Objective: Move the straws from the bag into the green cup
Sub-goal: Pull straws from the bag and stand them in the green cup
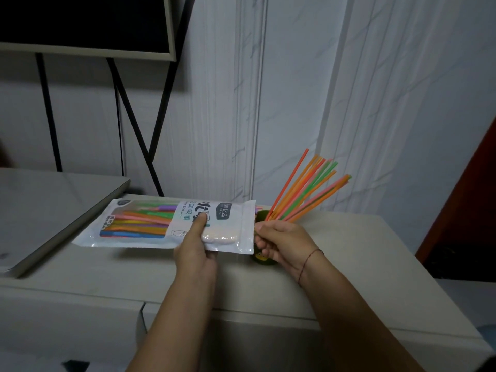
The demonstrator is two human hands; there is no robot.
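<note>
The left hand point(196, 245) is gripping a glossy white plastic bag point(228, 224), with the thumb pressing on its face, holding it level over the pale matte tabletop point(362, 251). The bag's left panel is displaying orange, pink, green and blue bagged straws point(139, 221) lying lengthwise. "Straw" is legible beside Chinese characters. The right hand point(281, 242) is curling its fingers round the dark green cup point(265, 261), just beside the bag's right edge. Thin orange, green and pink loose straws point(303, 194) are fanning out of the cup, tilting right.
</note>
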